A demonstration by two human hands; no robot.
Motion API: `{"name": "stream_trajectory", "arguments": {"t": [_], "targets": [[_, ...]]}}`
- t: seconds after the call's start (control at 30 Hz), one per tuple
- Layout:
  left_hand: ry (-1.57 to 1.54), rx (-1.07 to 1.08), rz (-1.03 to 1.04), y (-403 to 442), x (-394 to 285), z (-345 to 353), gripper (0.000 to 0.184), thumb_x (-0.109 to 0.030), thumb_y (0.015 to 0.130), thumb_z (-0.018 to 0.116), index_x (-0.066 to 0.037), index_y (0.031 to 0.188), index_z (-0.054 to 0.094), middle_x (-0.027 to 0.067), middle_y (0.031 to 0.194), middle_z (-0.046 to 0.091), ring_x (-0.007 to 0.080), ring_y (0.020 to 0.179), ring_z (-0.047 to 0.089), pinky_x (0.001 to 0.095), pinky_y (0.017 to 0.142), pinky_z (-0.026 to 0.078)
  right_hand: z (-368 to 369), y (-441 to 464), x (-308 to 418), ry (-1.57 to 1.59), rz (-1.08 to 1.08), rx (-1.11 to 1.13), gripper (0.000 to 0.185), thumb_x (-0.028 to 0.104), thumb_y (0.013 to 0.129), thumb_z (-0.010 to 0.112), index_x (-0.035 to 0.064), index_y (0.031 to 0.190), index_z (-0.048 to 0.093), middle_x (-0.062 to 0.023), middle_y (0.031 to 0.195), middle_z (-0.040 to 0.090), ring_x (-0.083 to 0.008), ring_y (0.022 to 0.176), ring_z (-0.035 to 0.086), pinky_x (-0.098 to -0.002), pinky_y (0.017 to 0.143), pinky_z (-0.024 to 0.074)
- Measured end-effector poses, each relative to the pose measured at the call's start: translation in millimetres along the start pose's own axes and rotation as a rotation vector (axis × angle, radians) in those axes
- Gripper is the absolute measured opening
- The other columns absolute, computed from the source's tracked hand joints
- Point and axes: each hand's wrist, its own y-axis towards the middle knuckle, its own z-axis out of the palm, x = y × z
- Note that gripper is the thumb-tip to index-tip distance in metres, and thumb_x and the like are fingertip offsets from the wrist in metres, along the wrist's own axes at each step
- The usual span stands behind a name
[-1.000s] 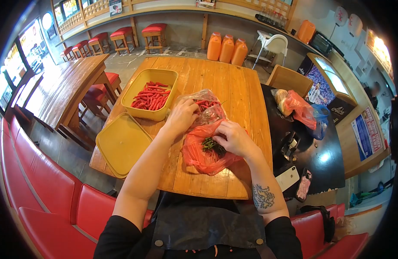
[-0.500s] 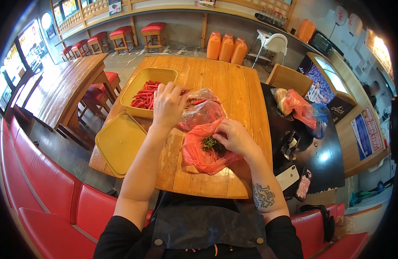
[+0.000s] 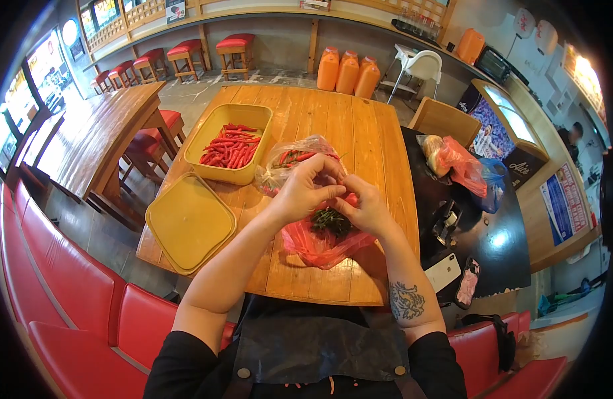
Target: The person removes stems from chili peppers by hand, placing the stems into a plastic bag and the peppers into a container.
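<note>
My left hand (image 3: 311, 189) and my right hand (image 3: 364, 206) meet above the bags, fingers pinched together; what they hold is too small to make out. Below them a red plastic bag (image 3: 306, 247) lies open, with green stems (image 3: 331, 223) heaped in it. Just behind my hands is a clear plastic bag (image 3: 273, 174) with red chillies (image 3: 294, 157) inside. A yellow tub (image 3: 267, 136) with many red chillies (image 3: 232, 147) stands at the back left of the wooden table. Its yellow lid (image 3: 190, 223) lies flat in front of it.
On the black table (image 3: 502, 266) at the right are a phone (image 3: 443, 274), a pink patterned case (image 3: 468, 284) and filled plastic bags (image 3: 460, 166). Orange jugs (image 3: 348, 72) and a white high chair (image 3: 421, 66) stand behind the wooden table (image 3: 373, 133). A person (image 3: 574, 136) is at the far right.
My left hand went from the clear bag to over the yellow tub, then came back right to meet my right hand. My right hand has risen slightly from the red bag.
</note>
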Motion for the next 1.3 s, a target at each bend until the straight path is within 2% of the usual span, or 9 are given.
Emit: {"name": "stream_trajectory", "arguments": {"t": [0.07,0.3,0.53,0.6,0.7,0.87,0.93,1.1,1.3], "targets": [[0.002,0.009,-0.012,0,1,-1,0.019,-0.006,0.081,0.070,-0.002,0.093,0.055,0.0014,0.086,0.059,0.0073,0.078,0.056,0.0227,0.070,0.046,0,-1,-3,-0.028,0.006,0.019,0.018,0.014,0.081,0.067,0.0001,0.090,0.060,-0.0150,0.082,0.059,-0.0315,0.076,0.059,-0.0360,0.067,0.0470],[0.118,0.047,-0.105,-1,-2,-2,0.018,-0.007,0.084,0.068,-0.005,0.095,0.055,-0.0008,0.087,0.058,0.0054,0.079,0.055,0.0216,0.072,0.046,-4,1,4,-0.016,0.023,0.007,0.012,0.011,0.083,0.063,0.0005,0.089,0.060,-0.0173,0.080,0.058,-0.0334,0.075,0.058,-0.0379,0.065,0.0451],[0.057,-0.023,-0.108,-1,-9,-2,0.017,-0.009,0.085,0.066,-0.002,0.097,0.055,-0.0004,0.086,0.058,0.0054,0.078,0.055,0.0215,0.071,0.046,-4,0,-1,-0.017,0.043,0.054,0.020,0.017,0.083,0.067,0.0013,0.093,0.062,-0.0148,0.083,0.061,-0.0315,0.076,0.060,-0.0362,0.067,0.0471],[0.239,-0.059,-0.101,1,-10,-5,0.018,-0.009,0.086,0.065,-0.001,0.098,0.054,0.0004,0.086,0.058,0.0056,0.078,0.055,0.0220,0.070,0.046,-4,1,-2,0.040,0.083,0.046,0.022,0.019,0.082,0.068,0.0013,0.095,0.062,-0.0143,0.086,0.063,-0.0306,0.078,0.061,-0.0354,0.069,0.0478],[0.313,-0.049,-0.126,1,-10,-6,0.019,-0.009,0.086,0.065,0.000,0.098,0.054,0.0012,0.086,0.058,0.0063,0.078,0.055,0.0231,0.070,0.047,-6,2,3,0.064,0.104,-0.062,0.026,0.020,0.082,0.068,0.0011,0.098,0.062,-0.0147,0.091,0.064,-0.0291,0.084,0.062,-0.0343,0.072,0.0483],[0.277,-0.005,-0.118,-1,-6,-5,0.020,-0.009,0.084,0.067,-0.001,0.096,0.053,0.0024,0.088,0.058,0.0069,0.077,0.055,0.0236,0.069,0.047,-6,2,2,-0.020,0.023,-0.025,0.026,0.019,0.083,0.067,0.0008,0.101,0.061,-0.0161,0.095,0.064,-0.0292,0.088,0.063,-0.0340,0.075,0.0485],[0.264,-0.003,-0.177,-1,-8,-5,0.019,-0.007,0.083,0.067,-0.001,0.094,0.052,0.0022,0.088,0.057,0.0068,0.078,0.054,0.0233,0.070,0.047,-5,1,2,-0.007,0.019,-0.035,0.024,0.016,0.081,0.068,0.0006,0.098,0.062,-0.0159,0.093,0.064,-0.0298,0.087,0.063,-0.0347,0.075,0.0485],[0.222,-0.048,-0.113,-1,0,-4,0.020,-0.006,0.080,0.068,-0.001,0.091,0.052,0.0042,0.084,0.060,0.0098,0.076,0.057,0.0262,0.069,0.049,-4,1,-1,-0.049,0.003,-0.059,0.015,0.009,0.079,0.067,-0.0002,0.091,0.062,-0.0155,0.084,0.063,-0.0317,0.080,0.062,-0.0366,0.069,0.0482],[0.134,-0.034,-0.135,0,-5,-2,0.018,-0.006,0.083,0.067,-0.001,0.096,0.055,0.0040,0.086,0.060,0.0106,0.077,0.058,0.0262,0.071,0.049,-5,1,2,-0.051,0.011,-0.072,0.013,0.009,0.080,0.067,0.0008,0.090,0.063,-0.0151,0.083,0.063,-0.0311,0.077,0.061,-0.0366,0.067,0.0480]]}}
